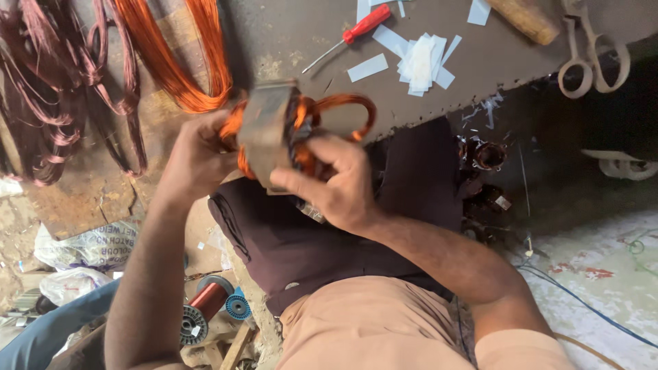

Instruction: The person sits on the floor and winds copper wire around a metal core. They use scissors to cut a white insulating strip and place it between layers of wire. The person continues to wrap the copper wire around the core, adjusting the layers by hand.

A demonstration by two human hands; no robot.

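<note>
A grey metal stator core (264, 130) with orange copper windings (343, 104) looping out of it sits between both hands, above my lap. My left hand (195, 161) grips its left side, fingers wrapped around the coil end. My right hand (336, 185) holds the core's right and lower side, thumb pressed across the front face. Part of the windings is hidden behind the core and my fingers.
Orange wire bundles (175, 65) and darker reddish coils (48, 89) lie at upper left. A red-handled screwdriver (356, 31), white paper strips (421, 62), scissors (589, 58) and a wooden handle (524, 19) lie on the dark workbench (480, 68). A copper wire spool (205, 305) is at lower left.
</note>
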